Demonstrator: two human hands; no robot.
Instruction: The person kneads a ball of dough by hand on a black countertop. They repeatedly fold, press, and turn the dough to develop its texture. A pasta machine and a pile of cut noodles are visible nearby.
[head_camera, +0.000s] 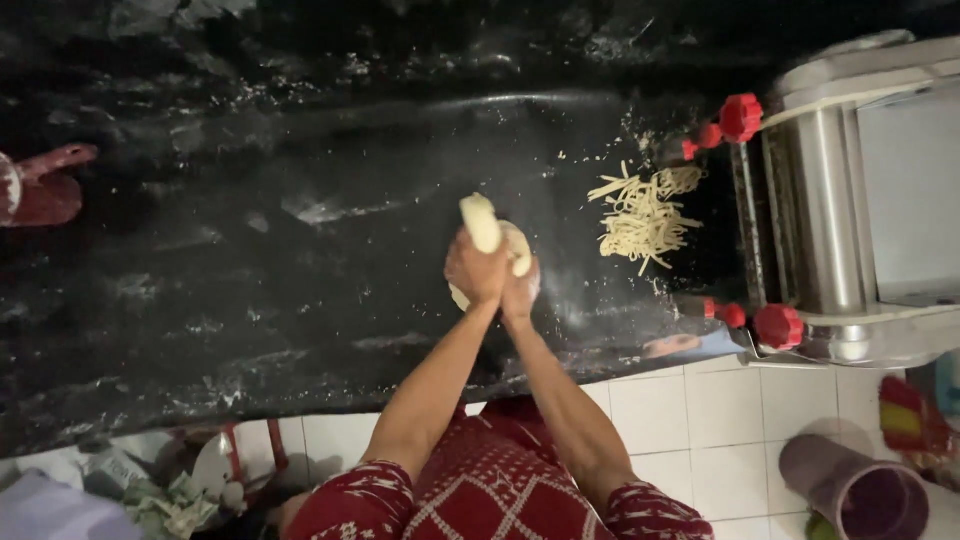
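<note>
Both hands, left hand (476, 270) and right hand (520, 285), close together around a pale dough piece (482, 222) above the dark floured table (250, 280). Cut noodle strands (645, 215) lie beside the steel noodle machine (850, 200).

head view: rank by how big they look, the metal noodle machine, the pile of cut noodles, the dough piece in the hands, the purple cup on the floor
1. metal noodle machine
2. purple cup, though it may sit nearer the camera, so unsure against the next
3. pile of cut noodles
4. dough piece, partly hidden by the hands
</note>
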